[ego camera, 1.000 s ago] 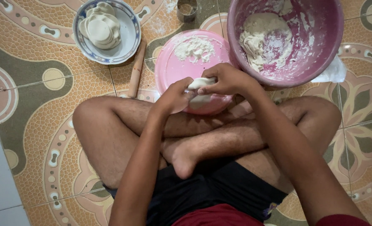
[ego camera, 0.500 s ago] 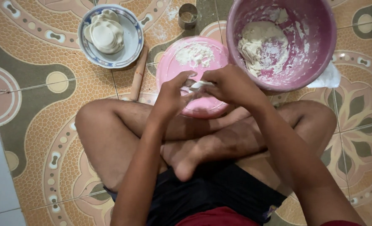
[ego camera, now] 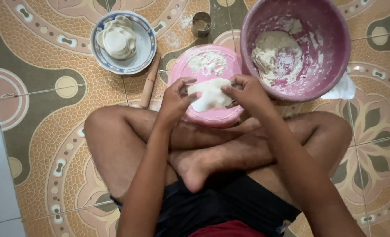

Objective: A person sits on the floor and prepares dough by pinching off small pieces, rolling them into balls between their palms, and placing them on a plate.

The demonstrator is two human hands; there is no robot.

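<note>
We saw the left hand (ego camera: 174, 102) and right hand (ego camera: 246, 93) both pinching a flat white dough piece (ego camera: 210, 94) by its edges, just above the pink plate (ego camera: 212, 117). Beyond stood a pink basin (ego camera: 335, 57), a rolling pin (ego camera: 150, 81) and a blue-rimmed bowl (ego camera: 143, 59).

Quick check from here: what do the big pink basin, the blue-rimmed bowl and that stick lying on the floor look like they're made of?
Pink basin: probably plastic, matte, with a thick rolled rim and flour smears. Blue-rimmed bowl: likely glazed ceramic, glossy white with a painted edge; enamelled metal is possible. Stick: looks like bare wood, tan and dull, rolling-pin shaped. Both hands, left hand and right hand, pinch soft white dough.
</note>
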